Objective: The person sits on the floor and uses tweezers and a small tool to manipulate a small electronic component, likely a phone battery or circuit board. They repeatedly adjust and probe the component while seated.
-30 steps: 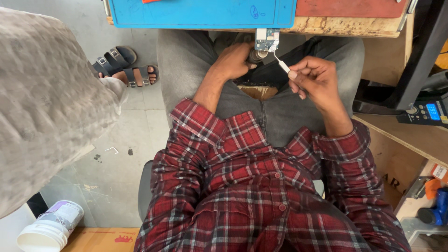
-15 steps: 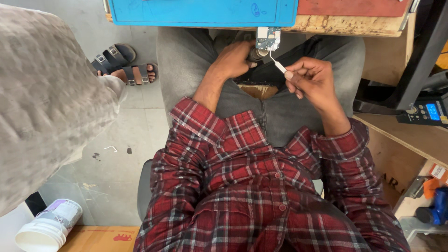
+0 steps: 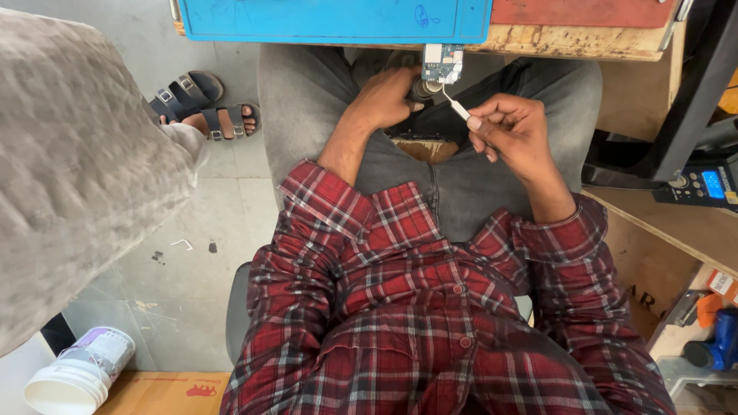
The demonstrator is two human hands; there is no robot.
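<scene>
Blue-green circuit board (image 3: 443, 63), small, is held up over the lap, just under the edge of the blue mat (image 3: 338, 19) on the wooden bench (image 3: 573, 40). It is gripped from below by the left hand (image 3: 388, 96), fingers curled shut around the board's lower end; what exactly is pinched there is hidden by the knuckles.

A thin white-handled tool (image 3: 455, 106) is held by the right hand (image 3: 511, 131), pinched between thumb and forefinger, other fingers loosely folded. The tool's fine metal tip is angled up-left and appears to touch the board's lower right corner. The board thus sits just above and to the left of the right hand, joined to it only by the tool.

Risks, as judged:
- Board is unsupported in the air, so a slip of the tip could scratch traces or lift a part.
- Too much levering at the corner could flex or crack the board.
- A loosened part could be dropped onto the grey trousers (image 3: 469, 192) or the floor (image 3: 192, 253) and lost.
- Tip could be jabbed into the left hand if the board twists.

Around: red plaid shirt (image 3: 400, 323) below; another person's sandalled feet (image 3: 207, 107) at left, grey cloth (image 3: 69, 177) beside; white tub (image 3: 77, 373) at lower left; small scale with lit display (image 3: 703, 184) on a shelf at right.
</scene>
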